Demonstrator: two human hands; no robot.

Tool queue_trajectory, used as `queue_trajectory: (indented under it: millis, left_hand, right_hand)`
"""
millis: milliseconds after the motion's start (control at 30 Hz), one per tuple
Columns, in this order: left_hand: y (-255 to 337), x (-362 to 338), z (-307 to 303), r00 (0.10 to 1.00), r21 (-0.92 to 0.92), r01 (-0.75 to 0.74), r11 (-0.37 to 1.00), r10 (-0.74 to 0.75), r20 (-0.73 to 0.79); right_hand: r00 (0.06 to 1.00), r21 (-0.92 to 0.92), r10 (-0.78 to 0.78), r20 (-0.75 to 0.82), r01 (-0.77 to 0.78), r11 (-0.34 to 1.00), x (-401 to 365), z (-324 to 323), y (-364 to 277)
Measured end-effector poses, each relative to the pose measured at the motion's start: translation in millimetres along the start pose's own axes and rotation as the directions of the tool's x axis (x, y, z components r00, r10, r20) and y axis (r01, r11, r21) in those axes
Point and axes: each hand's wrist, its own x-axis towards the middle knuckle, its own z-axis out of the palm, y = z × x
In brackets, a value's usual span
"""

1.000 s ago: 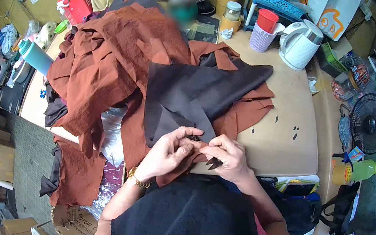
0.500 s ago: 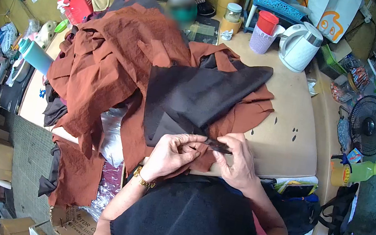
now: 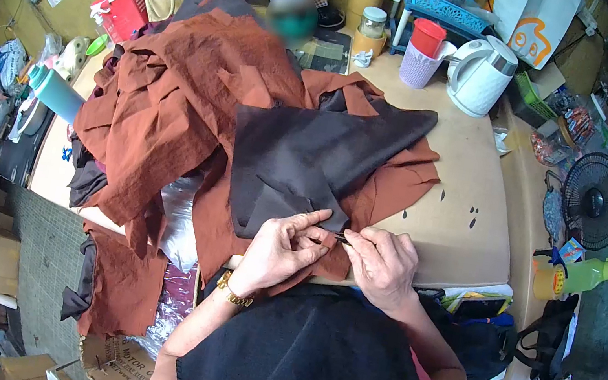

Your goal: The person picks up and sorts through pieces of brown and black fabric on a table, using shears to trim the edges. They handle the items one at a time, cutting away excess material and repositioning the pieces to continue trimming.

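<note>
My left hand [image 3: 282,250], with a gold band at the wrist, pinches the edge of a rust-brown cloth [image 3: 325,265] near the front edge of the table. Just right of it, my right hand [image 3: 381,266] is closed around a small, thin dark object [image 3: 342,237], whose tip points at the cloth between my hands. What it is cannot be made out. A dark grey cloth [image 3: 310,151] lies beyond my fingers, its lower corner folded over. The larger rust-brown fabric pile [image 3: 169,89] spreads to the left and hangs over the front edge.
Along the back of the tabletop [image 3: 469,200] stand a white kettle [image 3: 481,75], a lilac cup [image 3: 419,67] and a glass jar [image 3: 373,22]. A teal bottle [image 3: 57,93] is at left. Right of the table are a black fan [image 3: 595,200] and a green bottle [image 3: 588,276].
Dark material between my hands has moved out of my right fingers, and the rust-brown edge now shows there. My right hand has turned slightly, and the dark grey cloth's lower corner is folded differently.
</note>
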Motion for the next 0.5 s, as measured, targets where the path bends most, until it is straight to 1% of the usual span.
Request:
queue_trajectory:
  millis: [67,167,233,367,433,500]
  left_hand:
    - [0,0,2,1.0,-0.02,0.006,1.0,-0.006,-0.003]
    - [2,-1,3,1.0,0.021,-0.007,1.0,0.008,-0.028]
    - [0,-1,3,1.0,0.07,-0.029,0.997,0.03,-0.005]
    - [0,-1,5,0.999,0.074,-0.044,0.996,0.045,-0.013]
    - [9,-3,6,0.999,0.163,-0.031,0.986,0.035,-0.02]
    - [8,-4,6,0.999,0.179,-0.023,0.984,0.027,-0.021]
  right_hand:
    - [1.0,-0.014,0.008,0.012,-0.008,1.0,-1,1,-1]
    - [0.999,-0.029,0.009,0.033,-0.008,1.0,-2,2,-2]
    - [1.0,-0.021,0.001,0.025,-0.001,1.0,-2,4,-3]
    - [1.0,-0.018,0.013,-0.006,-0.013,1.0,0,5,-4]
    - [0.999,-0.04,0.02,-0.031,-0.021,0.999,-1,7,-5]
    - [1.0,-0.048,0.007,-0.029,-0.008,0.999,-3,9,-4]
